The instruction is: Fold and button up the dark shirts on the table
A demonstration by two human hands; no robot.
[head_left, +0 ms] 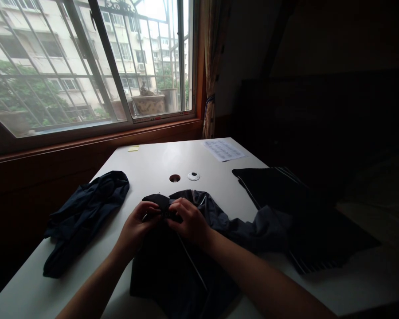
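A dark jacket (162, 261) with thin white piping and a grey-blue sleeve (242, 230) lies spread at the near middle of the table. My left hand (141, 221) pinches a black edge at its upper part, which looks like the collar. Close beside it, my right hand (189, 221) grips the same edge, thumb and fingers pressed together. A small round, button-like detail shows between the fingertips, too dark to make out. Both forearms reach over the lower part of the jacket and hide some of it.
On the white table (149, 164), a crumpled navy garment (86, 217) lies left and a dark garment with striped trim (306, 217) right. Farther back are a cable hole (174, 178), a round white cover (193, 176), a printed sheet (224, 149) and a yellow note (133, 148).
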